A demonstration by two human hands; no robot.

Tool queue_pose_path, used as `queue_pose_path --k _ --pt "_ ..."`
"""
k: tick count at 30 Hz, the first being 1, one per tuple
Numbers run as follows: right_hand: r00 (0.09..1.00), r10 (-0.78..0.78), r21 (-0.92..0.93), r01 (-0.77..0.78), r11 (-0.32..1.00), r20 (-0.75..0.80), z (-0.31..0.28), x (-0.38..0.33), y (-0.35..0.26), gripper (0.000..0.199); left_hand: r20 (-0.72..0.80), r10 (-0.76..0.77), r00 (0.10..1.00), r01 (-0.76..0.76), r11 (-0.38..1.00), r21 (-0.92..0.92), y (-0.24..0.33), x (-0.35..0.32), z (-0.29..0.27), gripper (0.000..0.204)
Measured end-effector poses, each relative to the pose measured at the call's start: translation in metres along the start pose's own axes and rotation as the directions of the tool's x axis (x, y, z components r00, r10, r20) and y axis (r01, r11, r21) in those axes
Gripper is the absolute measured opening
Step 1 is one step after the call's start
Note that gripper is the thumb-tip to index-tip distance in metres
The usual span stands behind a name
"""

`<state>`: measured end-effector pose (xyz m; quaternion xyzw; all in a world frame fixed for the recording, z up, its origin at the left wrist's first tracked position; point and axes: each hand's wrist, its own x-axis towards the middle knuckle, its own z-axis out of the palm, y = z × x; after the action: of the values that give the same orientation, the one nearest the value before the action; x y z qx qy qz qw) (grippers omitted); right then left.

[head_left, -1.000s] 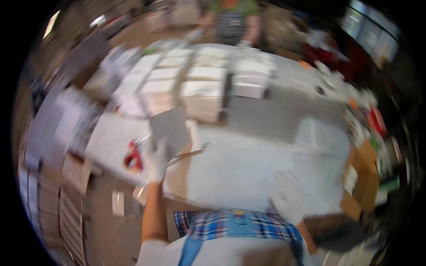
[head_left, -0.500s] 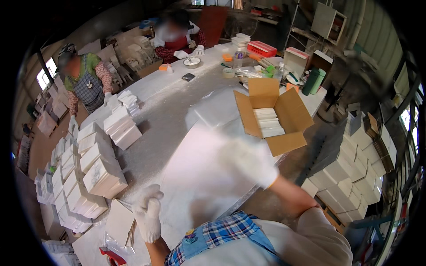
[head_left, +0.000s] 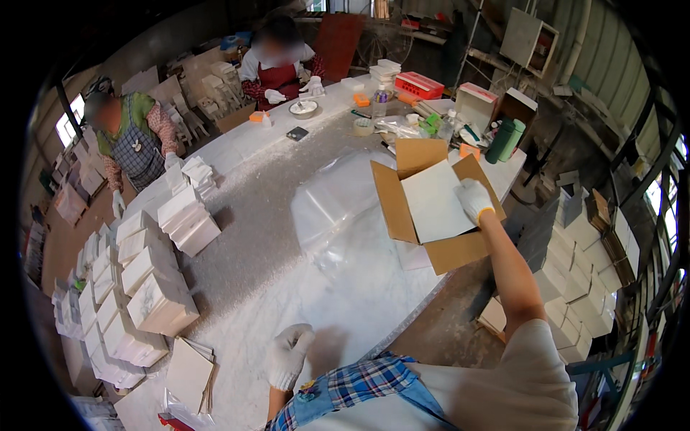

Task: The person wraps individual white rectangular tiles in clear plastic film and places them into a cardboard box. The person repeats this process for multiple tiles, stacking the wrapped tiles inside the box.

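Observation:
An open brown cardboard box (head_left: 397,201) stands with its flaps spread at the right side of the table. A flat white sheet (head_left: 431,201) lies across its opening and hides the inside. My right hand (head_left: 474,200), in a white knit glove, reaches out to the sheet's right edge and grips it, though the fingertips are partly hidden. My left hand (head_left: 290,355), gloved too, hovers over the near table edge with curled fingers and nothing visible in them. To its left lie some thin flat cardboard pieces (head_left: 190,375).
Stacked white tiles (head_left: 164,291) line the table's left side. Clear plastic film (head_left: 334,201) lies left of the box. Green bottles (head_left: 505,140) and a red box (head_left: 419,85) stand behind. Two co-workers (head_left: 140,140) are across the table. White blocks (head_left: 550,269) are piled at right.
My right hand has carried the white sheet from the table's middle up to the box, covering the white tiles seen inside before. My left hand has shifted right, away from the cardboard pieces.

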<state>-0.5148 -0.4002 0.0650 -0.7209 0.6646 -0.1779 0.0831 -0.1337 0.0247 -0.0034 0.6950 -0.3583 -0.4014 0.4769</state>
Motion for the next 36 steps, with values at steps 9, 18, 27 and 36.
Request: queue_pose_path --k 9,18,27,36 --pt "0.970 -0.033 -0.293 0.105 0.950 0.239 0.076 0.012 0.035 0.032 0.042 -0.111 0.993 0.111 0.994 0.014 -0.019 -0.011 0.006 0.024" --pt "0.766 0.036 -0.566 0.442 0.696 0.641 0.043 -0.030 -0.065 0.049 0.230 -0.049 0.972 -0.003 0.975 0.223 0.013 -0.012 0.020 0.025" --pt "0.785 -0.070 -0.378 0.372 0.848 0.615 0.098 -0.010 -0.020 0.072 0.297 -0.042 0.954 -0.063 0.940 0.336 0.011 -0.007 0.028 0.030" --pt "0.613 -0.412 0.342 0.236 0.910 0.674 -0.028 -0.085 -0.079 0.065 0.252 -0.016 0.967 -0.067 0.946 0.317 -0.019 -0.008 0.024 0.030"
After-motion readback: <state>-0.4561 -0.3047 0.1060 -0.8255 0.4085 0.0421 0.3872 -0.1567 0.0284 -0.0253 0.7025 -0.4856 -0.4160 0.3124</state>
